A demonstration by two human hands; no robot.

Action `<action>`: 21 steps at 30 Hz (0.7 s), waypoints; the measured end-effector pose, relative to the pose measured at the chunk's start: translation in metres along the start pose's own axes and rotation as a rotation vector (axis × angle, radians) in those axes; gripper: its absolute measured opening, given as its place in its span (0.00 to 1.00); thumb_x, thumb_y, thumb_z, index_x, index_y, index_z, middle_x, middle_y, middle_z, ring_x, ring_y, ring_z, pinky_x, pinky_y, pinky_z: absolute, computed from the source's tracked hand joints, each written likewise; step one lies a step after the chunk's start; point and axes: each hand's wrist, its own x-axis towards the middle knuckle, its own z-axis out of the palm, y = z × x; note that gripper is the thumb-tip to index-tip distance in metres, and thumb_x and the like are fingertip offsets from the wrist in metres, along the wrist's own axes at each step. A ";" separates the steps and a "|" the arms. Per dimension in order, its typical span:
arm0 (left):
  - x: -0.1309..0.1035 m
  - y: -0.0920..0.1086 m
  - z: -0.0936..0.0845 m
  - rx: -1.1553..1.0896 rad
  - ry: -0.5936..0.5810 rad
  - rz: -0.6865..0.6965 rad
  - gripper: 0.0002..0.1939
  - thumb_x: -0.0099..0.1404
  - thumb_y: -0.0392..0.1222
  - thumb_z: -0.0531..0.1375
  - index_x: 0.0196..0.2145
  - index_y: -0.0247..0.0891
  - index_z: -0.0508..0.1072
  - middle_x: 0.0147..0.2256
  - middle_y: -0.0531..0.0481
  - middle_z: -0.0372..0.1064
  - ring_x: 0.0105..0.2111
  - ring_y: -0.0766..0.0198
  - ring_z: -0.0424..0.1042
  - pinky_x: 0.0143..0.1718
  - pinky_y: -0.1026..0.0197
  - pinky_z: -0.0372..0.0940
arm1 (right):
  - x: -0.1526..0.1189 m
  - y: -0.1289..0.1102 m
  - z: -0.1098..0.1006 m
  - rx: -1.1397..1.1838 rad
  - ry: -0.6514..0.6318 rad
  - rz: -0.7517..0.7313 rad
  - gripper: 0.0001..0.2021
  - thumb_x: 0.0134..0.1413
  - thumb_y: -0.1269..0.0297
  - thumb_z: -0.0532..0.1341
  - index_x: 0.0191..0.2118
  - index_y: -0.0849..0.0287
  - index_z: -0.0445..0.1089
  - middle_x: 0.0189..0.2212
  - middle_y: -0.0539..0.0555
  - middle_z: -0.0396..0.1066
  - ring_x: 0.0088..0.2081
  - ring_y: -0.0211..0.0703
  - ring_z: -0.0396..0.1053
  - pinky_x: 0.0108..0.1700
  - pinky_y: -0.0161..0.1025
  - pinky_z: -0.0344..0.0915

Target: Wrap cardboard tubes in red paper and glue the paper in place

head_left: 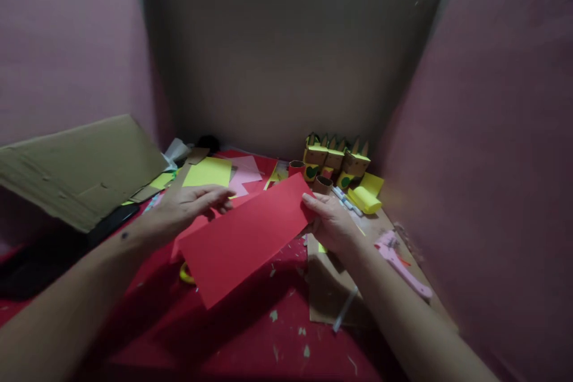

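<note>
My right hand (pixel 329 221) pinches a rectangular sheet of red paper (pixel 250 239) at its upper right corner, thumb on top. The sheet hangs tilted above the red work surface (pixel 268 340). My left hand (pixel 203 200) is beside the sheet's upper left edge, its fingers loosely bent and apart; I see nothing held in it. Behind the sheet, more red paper (pixel 190 236) shows at the left. A yellow loop (pixel 186 274), perhaps a scissors handle, pokes out from under the paper.
Yellow-and-brown cardboard figures (pixel 335 158) stand at the back, near markers (pixel 347 200) and rolled yellow paper (pixel 364 200). A pink tool (pixel 405 268) lies right. Yellow paper (pixel 208 172) and pink paper (pixel 245 173) lie behind. A cardboard flap (pixel 85 167) leans left. Paper scraps dot the surface.
</note>
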 end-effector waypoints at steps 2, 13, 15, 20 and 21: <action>0.003 0.016 0.002 -0.131 -0.230 -0.016 0.21 0.62 0.61 0.59 0.38 0.42 0.82 0.40 0.44 0.81 0.41 0.50 0.78 0.40 0.56 0.72 | 0.000 0.004 -0.002 -0.007 0.027 -0.016 0.18 0.39 0.53 0.75 0.32 0.61 0.76 0.22 0.52 0.75 0.21 0.42 0.72 0.21 0.38 0.73; 0.031 0.056 0.059 -0.573 -0.062 -0.113 0.16 0.54 0.49 0.70 0.37 0.36 0.81 0.27 0.49 0.80 0.23 0.63 0.74 0.24 0.65 0.68 | -0.001 0.014 -0.001 -0.013 0.159 -0.165 0.24 0.37 0.47 0.73 0.39 0.56 0.73 0.30 0.50 0.77 0.28 0.40 0.75 0.32 0.39 0.74; 0.034 0.053 0.062 -0.632 0.090 -0.081 0.19 0.57 0.49 0.68 0.43 0.35 0.79 0.27 0.51 0.79 0.23 0.63 0.74 0.25 0.65 0.69 | -0.004 0.022 0.001 -0.085 0.135 -0.141 0.19 0.42 0.48 0.71 0.35 0.57 0.75 0.27 0.51 0.77 0.27 0.42 0.75 0.32 0.40 0.73; 0.041 0.020 0.063 -0.688 0.184 -0.044 0.22 0.60 0.47 0.67 0.49 0.32 0.74 0.29 0.53 0.80 0.28 0.60 0.76 0.32 0.60 0.72 | -0.011 0.040 0.004 -0.515 0.067 -0.169 0.15 0.47 0.55 0.72 0.19 0.57 0.73 0.16 0.49 0.70 0.22 0.40 0.69 0.33 0.41 0.68; 0.045 0.011 0.062 -0.699 0.195 -0.041 0.24 0.58 0.46 0.68 0.49 0.31 0.75 0.29 0.52 0.80 0.29 0.59 0.77 0.33 0.58 0.73 | -0.012 0.042 0.005 -0.731 0.031 -0.213 0.16 0.49 0.56 0.72 0.18 0.57 0.72 0.16 0.49 0.70 0.24 0.41 0.69 0.35 0.42 0.68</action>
